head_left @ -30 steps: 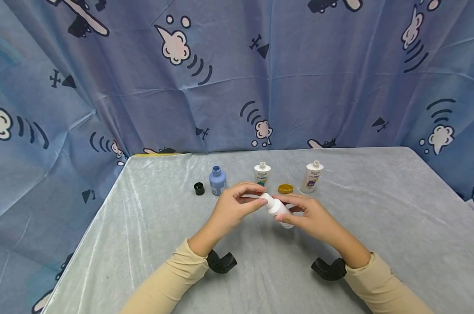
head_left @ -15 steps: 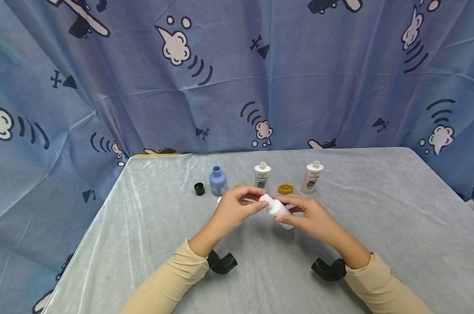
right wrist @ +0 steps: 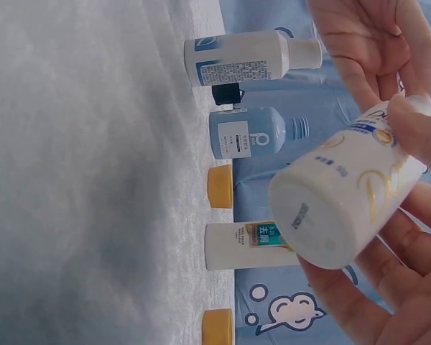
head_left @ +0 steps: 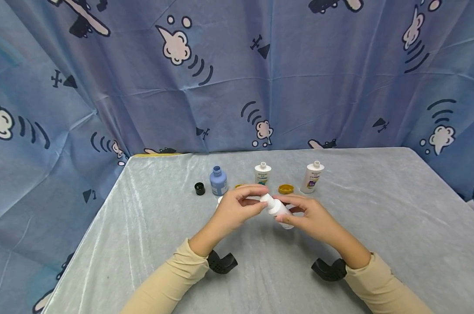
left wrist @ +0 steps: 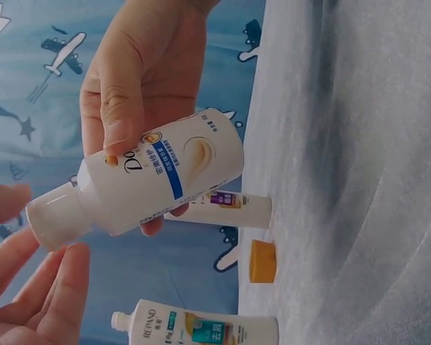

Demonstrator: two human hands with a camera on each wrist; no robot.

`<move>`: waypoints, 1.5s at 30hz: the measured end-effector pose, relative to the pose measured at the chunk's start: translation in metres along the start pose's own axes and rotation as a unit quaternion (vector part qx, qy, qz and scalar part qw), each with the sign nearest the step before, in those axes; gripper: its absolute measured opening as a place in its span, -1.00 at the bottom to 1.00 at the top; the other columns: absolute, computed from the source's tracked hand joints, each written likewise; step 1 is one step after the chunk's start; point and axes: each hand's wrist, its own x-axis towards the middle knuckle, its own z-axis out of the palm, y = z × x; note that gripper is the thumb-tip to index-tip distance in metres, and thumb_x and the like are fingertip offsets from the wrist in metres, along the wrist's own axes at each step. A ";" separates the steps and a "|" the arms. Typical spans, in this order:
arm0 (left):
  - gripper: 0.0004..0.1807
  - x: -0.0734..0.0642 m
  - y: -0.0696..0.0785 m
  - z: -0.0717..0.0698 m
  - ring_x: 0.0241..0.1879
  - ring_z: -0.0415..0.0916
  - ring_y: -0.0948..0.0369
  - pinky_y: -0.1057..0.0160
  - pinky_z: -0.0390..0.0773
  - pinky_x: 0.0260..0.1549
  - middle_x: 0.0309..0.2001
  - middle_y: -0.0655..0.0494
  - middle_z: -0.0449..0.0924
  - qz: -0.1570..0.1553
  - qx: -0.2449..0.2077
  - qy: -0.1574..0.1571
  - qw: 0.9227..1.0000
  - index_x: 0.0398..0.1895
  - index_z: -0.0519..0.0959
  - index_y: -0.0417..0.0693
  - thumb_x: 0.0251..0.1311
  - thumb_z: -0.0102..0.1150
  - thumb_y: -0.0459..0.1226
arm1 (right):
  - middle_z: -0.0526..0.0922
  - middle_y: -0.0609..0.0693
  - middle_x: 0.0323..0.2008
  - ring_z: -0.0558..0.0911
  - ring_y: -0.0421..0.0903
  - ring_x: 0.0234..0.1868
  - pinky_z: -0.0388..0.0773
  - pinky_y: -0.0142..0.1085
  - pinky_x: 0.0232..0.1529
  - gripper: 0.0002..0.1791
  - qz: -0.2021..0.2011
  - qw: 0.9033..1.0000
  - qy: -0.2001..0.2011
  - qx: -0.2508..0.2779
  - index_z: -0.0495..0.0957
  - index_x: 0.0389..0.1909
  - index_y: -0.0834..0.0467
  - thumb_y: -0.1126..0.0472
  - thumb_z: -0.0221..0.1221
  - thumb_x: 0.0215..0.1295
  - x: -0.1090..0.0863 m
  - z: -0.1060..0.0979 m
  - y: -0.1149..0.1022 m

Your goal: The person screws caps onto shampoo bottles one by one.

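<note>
My right hand grips a small white Dove bottle by its body, thumb across the label side. The bottle is tilted, its white cap toward my left hand and its base facing the right wrist camera. Thumb and fingers of the left hand pinch that cap. Just beyond the hands stand an uncapped blue bottle and an uncapped white bottle. Another white bottle, this one capped, is mostly hidden behind the left hand in the head view.
A black cap lies left of the blue bottle. One yellow cap lies between the two uncapped white bottles; another yellow cap sits nearer the blue one. Farther right is the second uncapped white bottle. A blue patterned curtain hangs behind the table.
The left hand has shifted slightly at the cap, uncovering a bit of a yellow cap and the edge of the white bottle behind it. The right hand and held bottle stay nearly still.
</note>
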 end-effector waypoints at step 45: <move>-0.58 0.000 -0.002 0.001 0.09 0.63 0.01 0.31 0.66 0.00 0.17 -0.19 0.57 -0.012 0.000 -0.012 1.000 0.20 0.53 -0.26 0.27 0.25 -0.38 | 0.66 0.11 0.14 0.55 -0.44 0.02 0.66 -0.33 -0.04 -0.49 0.002 1.000 0.000 0.003 0.59 0.19 0.20 0.16 0.37 0.22 0.001 0.001 0.003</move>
